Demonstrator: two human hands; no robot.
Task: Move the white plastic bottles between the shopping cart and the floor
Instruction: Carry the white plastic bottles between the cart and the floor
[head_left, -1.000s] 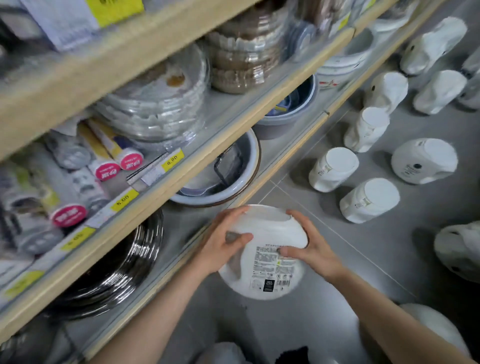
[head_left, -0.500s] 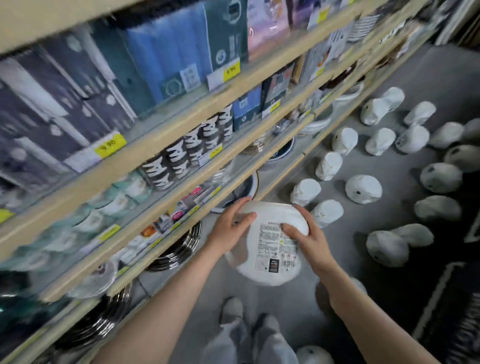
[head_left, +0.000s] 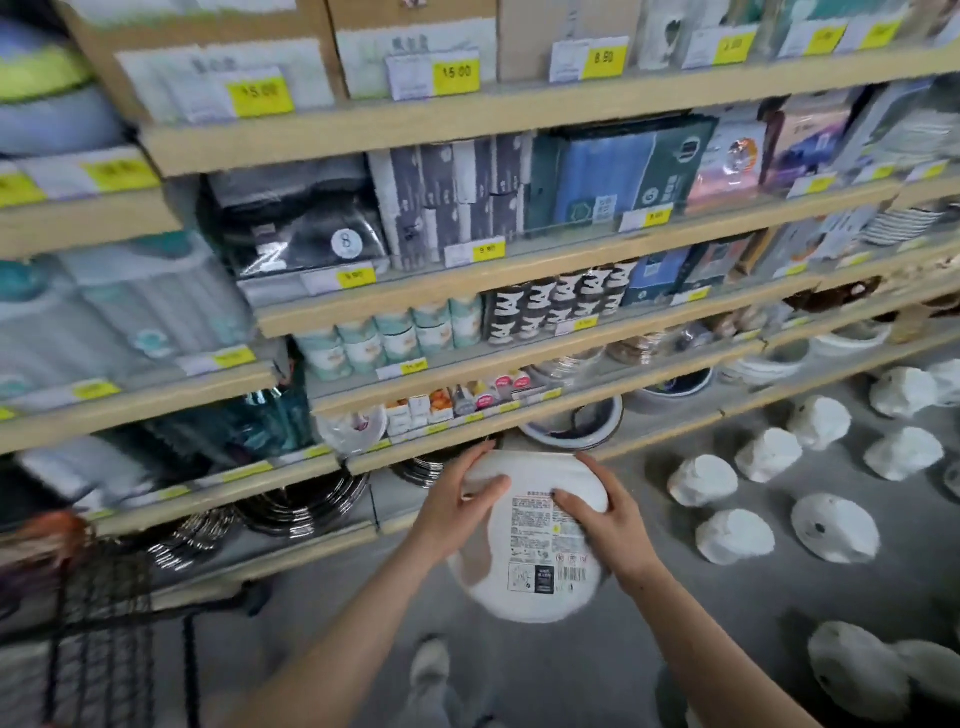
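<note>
Fingers (head_left: 480, 491) of the left hand (head_left: 457, 512) spread over the upper left flank of a white plastic bottle (head_left: 530, 540), thumb laid across its face; fingers of the right hand (head_left: 610, 522) wrap the upper right flank, so the bottle is clasped between both palms; both forearms reach up from 6 o'clock, bare, converging on it at frame centre.

Held above the grey floor (head_left: 597, 665), the bottle sits in front of the lowest shelf edge (head_left: 415, 457), its printed back label (head_left: 548, 540) facing the camera; the label carries dense small text, a barcode and a black square, none of it legible.

At 3 o'clock, more white bottles (head_left: 735, 535) lie and stand scattered on the floor, well apart from the hands; at 8 o'clock, the dark mesh of a shopping cart (head_left: 98, 639) shows, blurred.

Wooden shelves fill the view from 9 to 2 o'clock; yellow price tags (head_left: 457, 73) read 15.00 twice on the top shelf, another nearby seems to read 8.90; lower tags are too blurred to read; black-and-white tins (head_left: 561, 301) bear a large M.
</note>
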